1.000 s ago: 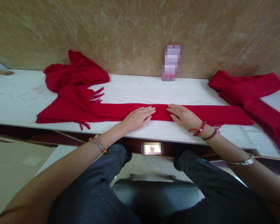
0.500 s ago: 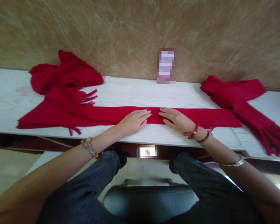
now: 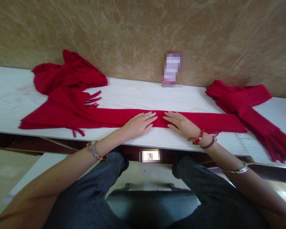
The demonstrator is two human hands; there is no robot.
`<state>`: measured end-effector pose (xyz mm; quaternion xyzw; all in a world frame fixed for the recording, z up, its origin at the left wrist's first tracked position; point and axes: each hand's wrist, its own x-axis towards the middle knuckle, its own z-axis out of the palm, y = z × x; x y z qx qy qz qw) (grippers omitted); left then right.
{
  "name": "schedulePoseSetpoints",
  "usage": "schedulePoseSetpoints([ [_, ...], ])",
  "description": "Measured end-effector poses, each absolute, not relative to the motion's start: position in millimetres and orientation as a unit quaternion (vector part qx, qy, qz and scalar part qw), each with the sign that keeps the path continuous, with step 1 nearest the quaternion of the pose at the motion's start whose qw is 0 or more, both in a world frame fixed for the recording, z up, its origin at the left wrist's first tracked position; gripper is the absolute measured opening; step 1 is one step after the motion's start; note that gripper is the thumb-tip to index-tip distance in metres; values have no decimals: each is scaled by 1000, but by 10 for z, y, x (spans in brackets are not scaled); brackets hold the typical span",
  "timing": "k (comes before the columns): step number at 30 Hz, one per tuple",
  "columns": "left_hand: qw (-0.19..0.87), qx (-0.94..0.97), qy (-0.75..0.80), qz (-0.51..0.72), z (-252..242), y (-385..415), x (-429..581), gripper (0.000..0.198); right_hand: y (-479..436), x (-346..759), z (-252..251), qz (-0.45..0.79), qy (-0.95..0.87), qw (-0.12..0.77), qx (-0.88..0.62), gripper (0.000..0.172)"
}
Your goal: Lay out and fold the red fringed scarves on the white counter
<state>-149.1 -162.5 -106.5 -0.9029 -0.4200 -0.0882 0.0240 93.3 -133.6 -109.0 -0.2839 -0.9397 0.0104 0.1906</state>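
Note:
A long red scarf [image 3: 214, 122] lies folded into a flat band along the white table [image 3: 138, 95]. My left hand [image 3: 139, 124] rests flat on its middle, palm down, fingers pointing right and a little apart. Facing it across a short gap, my right hand [image 3: 182, 124] also lies on the band with its fingers spread. At the left, a crumpled red scarf [image 3: 69, 74] overlaps the band's wide end, with fringe showing. Another red scarf [image 3: 244, 98] is looped at the right, its fringed tail crossing near the band's right end.
Behind the table rises a brown marbled wall [image 3: 133, 38], with a blurred-out upright item [image 3: 172, 68] against it. A blurred-out device [image 3: 150, 155] sits below the table's front edge. My legs and a dark stool [image 3: 152, 203] are beneath.
The whole view has shifted slightly. Both hands stay on the red band in nearly the same places, with the right hand's fingers a little more spread.

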Motion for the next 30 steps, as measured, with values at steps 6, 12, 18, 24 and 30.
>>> schedulePoseSetpoints([
  [6,17,-918,-382,-106,-1047,-1618,-1512,39,-1347,944,-1093,3,-942,208,-262,34],
  [12,-14,-921,-378,-92,-1026,-1604,-1514,40,-1344,945,-1092,-19,-930,209,-301,40],
  [18,-46,-901,-431,1,-961,-1618,-1503,53,-1347,980,-1126,-23,-940,95,-326,47],
  [24,-25,-899,-438,-18,-981,-1636,-1500,52,-1318,934,-1038,-7,-906,145,-398,50],
  [30,-11,-889,-457,-6,-1036,-1611,-1509,59,-1378,578,-1031,-21,-925,89,-368,53],
])
